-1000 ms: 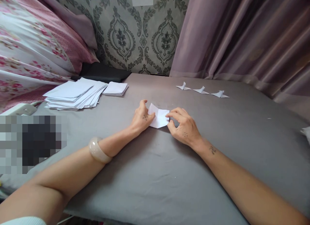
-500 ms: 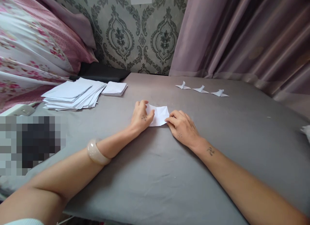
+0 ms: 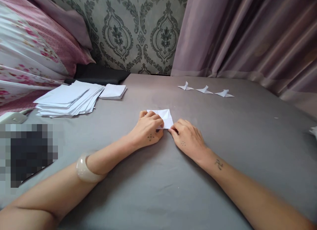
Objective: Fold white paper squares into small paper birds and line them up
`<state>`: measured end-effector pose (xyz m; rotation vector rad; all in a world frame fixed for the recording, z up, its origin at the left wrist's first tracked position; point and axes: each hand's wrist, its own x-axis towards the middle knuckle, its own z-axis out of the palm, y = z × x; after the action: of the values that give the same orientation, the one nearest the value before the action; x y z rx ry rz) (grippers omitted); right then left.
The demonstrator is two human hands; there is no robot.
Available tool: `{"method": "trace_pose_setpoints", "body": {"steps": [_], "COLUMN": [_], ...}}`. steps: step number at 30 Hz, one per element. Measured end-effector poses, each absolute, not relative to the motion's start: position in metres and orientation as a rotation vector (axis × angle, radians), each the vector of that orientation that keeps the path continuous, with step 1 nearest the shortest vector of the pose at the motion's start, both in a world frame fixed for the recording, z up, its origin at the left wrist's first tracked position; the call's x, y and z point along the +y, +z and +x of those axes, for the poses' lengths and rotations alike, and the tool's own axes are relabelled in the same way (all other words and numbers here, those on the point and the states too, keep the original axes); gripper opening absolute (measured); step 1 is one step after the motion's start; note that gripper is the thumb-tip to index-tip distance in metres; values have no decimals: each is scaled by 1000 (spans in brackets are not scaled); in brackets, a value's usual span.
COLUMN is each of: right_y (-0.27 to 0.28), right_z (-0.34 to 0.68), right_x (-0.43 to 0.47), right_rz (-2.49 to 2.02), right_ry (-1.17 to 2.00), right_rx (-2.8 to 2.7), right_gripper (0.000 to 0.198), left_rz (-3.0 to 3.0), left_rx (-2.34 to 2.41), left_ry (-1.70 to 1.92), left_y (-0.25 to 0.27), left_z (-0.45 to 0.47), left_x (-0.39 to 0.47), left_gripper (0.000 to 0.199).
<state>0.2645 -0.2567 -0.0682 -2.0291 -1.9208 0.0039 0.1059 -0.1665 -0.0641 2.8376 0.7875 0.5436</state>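
A small white sheet of paper (image 3: 166, 115) with crease lines lies on the grey cloth between my hands. My left hand (image 3: 150, 127) is closed over its left part, fingers curled on top and thumb at the near edge, so that side is hidden. At the near right corner, my right hand (image 3: 187, 134) pinches the paper between thumb and forefinger. Farther back on the right stand three folded white paper figures in a row: a left one (image 3: 185, 86), a middle one (image 3: 205, 89) and a right one (image 3: 224, 93).
At the left lies a large stack of white paper (image 3: 66, 98), with a smaller stack (image 3: 113, 91) beside it. Behind them is a black folded item (image 3: 99, 73). A white power strip (image 3: 13, 117) sits at the left edge. Purple curtains (image 3: 210, 35) hang behind the grey surface (image 3: 235, 137).
My left hand has moved right and toward me across the paper, its fingers curling over it. My right hand keeps its pinch at the right corner. The whole view has shifted slightly.
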Motion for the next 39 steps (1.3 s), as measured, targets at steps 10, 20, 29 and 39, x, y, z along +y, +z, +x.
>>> {"method": "trace_pose_setpoints", "body": {"steps": [10, 20, 29, 39], "right_y": [-67, -70, -70, -52], "right_z": [264, 264, 267, 278], "right_x": [-255, -250, -250, -246], "right_rz": [-2125, -2138, -2181, -2287], "right_ry": [181, 256, 279, 533], "right_rx": [-1733, -1639, -1709, -1692], "right_gripper": [17, 13, 16, 18], "left_rz": [2689, 2563, 2528, 2498], "left_rx": [910, 1020, 1022, 1023], "left_ry": [549, 472, 448, 415], "left_y": [-67, -67, -67, -66], "left_z": [106, 115, 116, 117], "left_x": [-161, -155, -154, -152], "left_gripper": [22, 14, 13, 13]}}
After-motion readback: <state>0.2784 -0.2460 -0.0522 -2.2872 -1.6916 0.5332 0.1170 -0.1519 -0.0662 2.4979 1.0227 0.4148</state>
